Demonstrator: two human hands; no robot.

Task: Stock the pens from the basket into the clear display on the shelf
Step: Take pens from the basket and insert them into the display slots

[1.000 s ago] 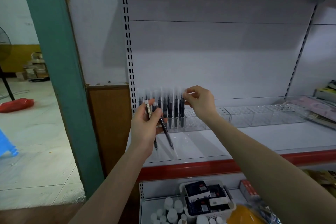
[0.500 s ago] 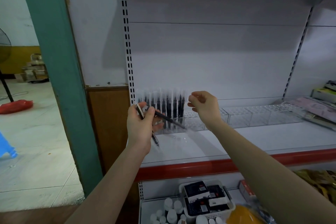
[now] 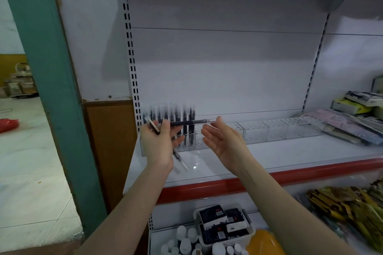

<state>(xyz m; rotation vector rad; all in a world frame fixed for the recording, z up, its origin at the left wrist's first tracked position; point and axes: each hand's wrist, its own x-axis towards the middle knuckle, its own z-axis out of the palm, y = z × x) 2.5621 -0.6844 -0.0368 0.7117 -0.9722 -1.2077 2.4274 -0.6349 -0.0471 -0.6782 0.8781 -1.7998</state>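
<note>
From the head camera I see my left hand (image 3: 158, 146) gripping two dark slim pens. One black pen (image 3: 189, 122) lies almost level, its long axis running from 9 to 3 o'clock, its clear end aimed at my right hand (image 3: 224, 141). The second pen (image 3: 179, 158) is mostly hidden behind my palm; its lower tip sticks out below, slanting toward 5 o'clock over the white shelf (image 3: 279, 151). A pale strip shows above my fingers toward 10 o'clock, and I cannot tell whether it belongs to that same pen.

My right hand is released, palm up with fingers spread and relaxed, holding nothing; its fingertips sit just beside the clear end of the level pen, and I cannot tell whether they touch it.

Behind my left hand, the clear plastic gridded display (image 3: 269, 132) runs along the back of the shelf. Its left end holds upright black pens (image 3: 187, 116), roughly eight by my count, though blur makes that uncertain; their long axes run from 12 to 6.

At 6 o'clock, on the lower shelf, one white plastic basket (image 3: 249, 232) holds dark boxes.
</note>
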